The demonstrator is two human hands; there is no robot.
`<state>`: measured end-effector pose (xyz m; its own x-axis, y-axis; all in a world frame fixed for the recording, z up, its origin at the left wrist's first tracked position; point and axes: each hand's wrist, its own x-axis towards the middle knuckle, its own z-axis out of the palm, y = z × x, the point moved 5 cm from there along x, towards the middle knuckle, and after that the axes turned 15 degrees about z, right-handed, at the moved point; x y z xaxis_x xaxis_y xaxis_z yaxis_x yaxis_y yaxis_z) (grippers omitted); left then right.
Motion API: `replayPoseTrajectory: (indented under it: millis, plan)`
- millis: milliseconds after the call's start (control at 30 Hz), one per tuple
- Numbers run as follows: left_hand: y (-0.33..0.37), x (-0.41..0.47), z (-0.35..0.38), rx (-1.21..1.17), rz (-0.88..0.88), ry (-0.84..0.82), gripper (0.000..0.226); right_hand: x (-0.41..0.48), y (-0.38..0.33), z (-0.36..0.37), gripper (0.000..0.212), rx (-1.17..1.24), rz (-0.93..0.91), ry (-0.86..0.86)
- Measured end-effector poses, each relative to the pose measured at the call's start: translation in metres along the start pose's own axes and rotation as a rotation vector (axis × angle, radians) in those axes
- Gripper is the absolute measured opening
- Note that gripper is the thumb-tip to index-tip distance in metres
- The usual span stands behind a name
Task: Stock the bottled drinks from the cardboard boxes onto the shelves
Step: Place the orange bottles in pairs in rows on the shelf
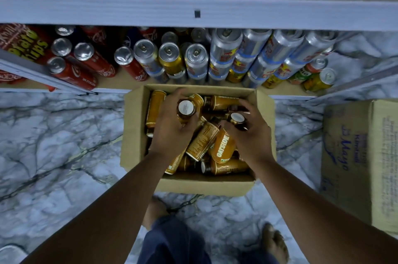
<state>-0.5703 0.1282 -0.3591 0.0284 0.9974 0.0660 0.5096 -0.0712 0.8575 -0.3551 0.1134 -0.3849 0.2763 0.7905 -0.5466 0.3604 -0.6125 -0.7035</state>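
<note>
Both hands grasp bottles in the box
Left hand (172,128) grips a white-capped bottle (186,111); right hand (249,134) grips another bottle (238,120), cardboard box (137,126) beneath both

Orange white-capped bottles (223,147) lie jumbled in the open cardboard box (134,134).

"OATSIDE", white letters, on orange bottle (223,145) lying in open cardboard box (135,134). Fine print on neighbouring bottle labels unreadable. "Coca-Cola" script on red cans (137,69) on shelf (112,84). "Potato chips", yellow, on red bag (25,45) at far left. "Mayo", blue, on closed carton (349,156) at right; its smaller print too blurred.
</note>
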Motion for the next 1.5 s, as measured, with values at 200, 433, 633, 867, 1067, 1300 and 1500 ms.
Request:
replayPoseTrajectory:
  millis: [200, 433, 633, 867, 1067, 1300, 1500]
  plan:
    - [0.062, 0.002, -0.041, -0.016, -0.034, 0.08, 0.045, -0.032, -0.072, -0.051, 0.054, 0.087, -0.12, -0.002]
    - [0.173, 0.008, -0.096, -0.04, 0.049, 0.17, 0.047, -0.091, -0.168, -0.115, 0.056, 0.152, -0.28, -0.048]
    - [0.289, 0.006, -0.147, -0.067, 0.14, 0.276, 0.045, -0.167, -0.245, -0.175, 0.038, 0.202, -0.409, -0.041]
    - [0.441, 0.0, -0.211, -0.076, 0.266, 0.397, 0.04, -0.262, -0.346, -0.263, 0.032, 0.224, -0.568, 0.008]
    - [0.556, -0.007, -0.264, -0.054, 0.401, 0.546, 0.04, -0.337, -0.426, -0.335, 0.034, 0.31, -0.701, 0.046]
    - [0.664, 0.008, -0.324, -0.112, 0.492, 0.631, 0.037, -0.405, -0.52, -0.397, 0.042, 0.355, -0.816, 0.063]
    - [0.724, 0.051, -0.39, -0.002, 0.575, 0.706, 0.035, -0.428, -0.61, -0.42, 0.033, 0.355, -0.877, 0.082]
